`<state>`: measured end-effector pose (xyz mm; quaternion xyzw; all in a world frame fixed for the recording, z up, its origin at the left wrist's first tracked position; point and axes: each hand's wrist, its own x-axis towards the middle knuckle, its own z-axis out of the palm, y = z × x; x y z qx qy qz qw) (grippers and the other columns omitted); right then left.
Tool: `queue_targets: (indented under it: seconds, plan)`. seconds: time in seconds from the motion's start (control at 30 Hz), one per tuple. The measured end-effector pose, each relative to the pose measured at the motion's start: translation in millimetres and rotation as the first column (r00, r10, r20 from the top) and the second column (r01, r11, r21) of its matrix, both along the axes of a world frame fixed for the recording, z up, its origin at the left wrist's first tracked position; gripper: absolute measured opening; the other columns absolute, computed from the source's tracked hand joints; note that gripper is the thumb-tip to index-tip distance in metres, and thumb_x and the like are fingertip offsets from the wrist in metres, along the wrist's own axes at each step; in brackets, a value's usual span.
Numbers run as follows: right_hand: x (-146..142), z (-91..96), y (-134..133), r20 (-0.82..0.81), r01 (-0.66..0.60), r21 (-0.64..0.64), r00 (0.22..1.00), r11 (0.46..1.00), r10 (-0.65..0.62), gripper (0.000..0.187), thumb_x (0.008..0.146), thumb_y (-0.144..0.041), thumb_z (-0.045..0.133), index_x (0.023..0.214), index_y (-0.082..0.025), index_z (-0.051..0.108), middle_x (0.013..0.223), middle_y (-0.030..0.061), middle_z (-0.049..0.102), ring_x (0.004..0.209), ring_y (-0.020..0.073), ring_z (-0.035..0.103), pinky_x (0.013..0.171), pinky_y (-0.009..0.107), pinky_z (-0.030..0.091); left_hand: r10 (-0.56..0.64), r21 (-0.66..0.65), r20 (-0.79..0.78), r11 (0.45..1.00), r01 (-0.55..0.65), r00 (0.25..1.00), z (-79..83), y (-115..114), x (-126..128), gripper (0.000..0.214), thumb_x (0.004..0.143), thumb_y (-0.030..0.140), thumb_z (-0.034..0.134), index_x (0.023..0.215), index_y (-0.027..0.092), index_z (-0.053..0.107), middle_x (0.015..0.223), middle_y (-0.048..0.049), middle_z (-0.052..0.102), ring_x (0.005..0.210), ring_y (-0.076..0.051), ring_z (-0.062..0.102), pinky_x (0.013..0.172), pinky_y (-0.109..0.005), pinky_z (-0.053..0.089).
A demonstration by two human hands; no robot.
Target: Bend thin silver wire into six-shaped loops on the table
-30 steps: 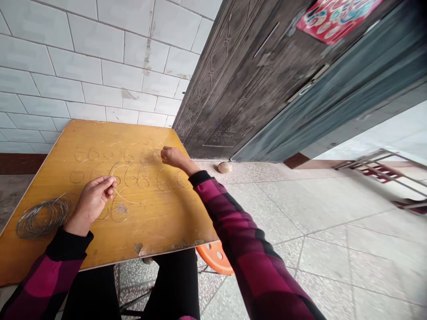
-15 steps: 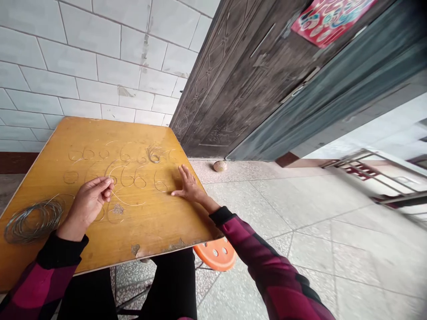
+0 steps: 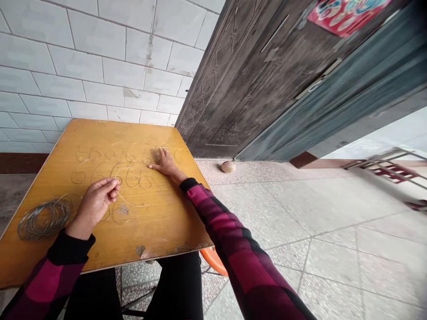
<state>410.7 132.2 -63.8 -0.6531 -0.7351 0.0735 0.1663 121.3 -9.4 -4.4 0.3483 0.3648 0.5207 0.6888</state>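
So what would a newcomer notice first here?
The yellow wooden tabletop stands out first, covered with bent-wire loops shaped like sixes, with a coil of thin wire at its near left. The left hand pinches a wire strand mid-table, while the right hand rests spread on the far side. To the right rises a dark, weathered door bearing a red patterned sheet.

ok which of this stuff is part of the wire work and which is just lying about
Part of the work:
left hand, holding a wire strand
right hand, pressing on a small wire piece
wire coil
bent wire shapes
yellow wooden tabletop

Just lying about:
orange stool
small pale stone
metal frame
dark wooden door
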Motion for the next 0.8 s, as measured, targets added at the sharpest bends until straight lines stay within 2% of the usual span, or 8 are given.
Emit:
queue_targets:
  seconds: [0.17,0.23,0.3,0.37,0.43,0.5,0.57,0.8]
  plan:
    - [-10,18.4,20,0.049,-0.003,-0.017,0.999,1.0,0.004,0.097,0.077,-0.063,0.059,0.148,-0.009,0.02,0.153,0.0258,0.02,0.142,0.0385,0.019,0.11,0.059,0.019,0.028,-0.006,0.007,1.0,-0.028,1.0,1.8,0,0,0.02,0.063,0.025,0.079,0.069,0.011,0.066,0.068,-0.0018,0.059,0.051,-0.005,0.047,0.044,-0.015,0.038]
    - [-17,27.1,10,0.057,-0.054,0.028,0.997,0.998,0.053,0.088,0.079,-0.064,0.056,0.146,-0.014,0.029,0.154,0.0217,0.022,0.141,0.0406,0.018,0.108,0.065,0.016,0.031,-0.006,0.032,1.0,-0.031,0.999,1.0,2,-2,0.018,0.064,0.023,0.078,0.07,0.011,0.066,0.068,-0.0018,0.06,0.051,-0.004,0.048,0.044,-0.015,0.038]
    - [-27,33.2,-14,0.078,-0.223,0.071,0.973,0.972,0.218,0.078,0.082,-0.063,0.053,0.144,-0.02,0.034,0.155,0.017,0.023,0.142,0.0399,0.015,0.108,0.066,0.014,0.027,-0.017,0.096,1.0,-0.026,0.995,1.1,4,-5,0.016,0.065,0.02,0.077,0.072,0.011,0.067,0.068,-0.0015,0.06,0.051,-0.004,0.048,0.044,-0.013,0.039]
    - [-42,35.3,-47,0.121,-0.49,0.052,0.868,0.87,0.482,0.074,0.085,-0.06,0.052,0.146,-0.023,0.032,0.156,0.0134,0.023,0.144,0.036,0.013,0.109,0.064,0.013,0.019,-0.037,0.194,0.999,-0.012,0.981,2.9,6,-9,0.013,0.066,0.016,0.076,0.072,0.011,0.066,0.066,-0.0006,0.059,0.05,-0.003,0.048,0.043,-0.011,0.038]
    - [-62,33.2,-81,0.162,-0.703,0.003,0.702,0.711,0.693,0.071,0.087,-0.058,0.05,0.147,-0.027,0.029,0.156,0.0097,0.023,0.145,0.0327,0.011,0.111,0.063,0.008,0.022,-0.056,0.284,0.998,-0.006,0.958,6.4,7,-12,0.01,0.068,0.013,0.074,0.071,0.011,0.065,0.064,0.0005,0.058,0.048,-0.001,0.046,0.042,-0.01,0.038]
    - [-82,27.7,-106,0.179,-0.813,-0.027,0.568,0.581,0.803,0.068,0.088,-0.056,0.05,0.147,-0.028,0.029,0.157,0.0067,0.022,0.146,0.0299,0.008,0.113,0.059,0.006,0.042,-0.074,0.338,0.997,-0.018,0.94,10.5,8,-14,0.009,0.07,0.01,0.072,0.068,0.011,0.063,0.063,0.0012,0.056,0.047,-0.001,0.045,0.042,-0.009,0.038]
    - [-98,20.6,-116,0.189,-0.855,-0.036,0.502,0.517,0.844,0.065,0.088,-0.054,0.051,0.145,-0.03,0.032,0.157,0.0042,0.022,0.146,0.0293,0.004,0.113,0.058,0.002,0.065,-0.087,0.361,0.996,-0.036,0.93,14.0,8,-15,0.009,0.073,0.008,0.069,0.067,0.011,0.062,0.064,0.0015,0.055,0.047,0.0,0.045,0.042,-0.008,0.038]
    - [-102,9.8,-57,0.146,-0.817,-0.104,0.552,0.567,0.821,0.052,0.095,-0.045,0.043,0.145,-0.031,0.033,0.157,0.0034,0.02,0.146,0.027,0.01,0.114,0.056,0.006,0.084,-0.107,0.38,0.993,-0.046,0.921,17.5,8,-18,0.009,0.075,0.009,0.067,0.069,0.012,0.061,0.065,0.0017,0.054,0.047,0.0,0.044,0.041,-0.008,0.038]
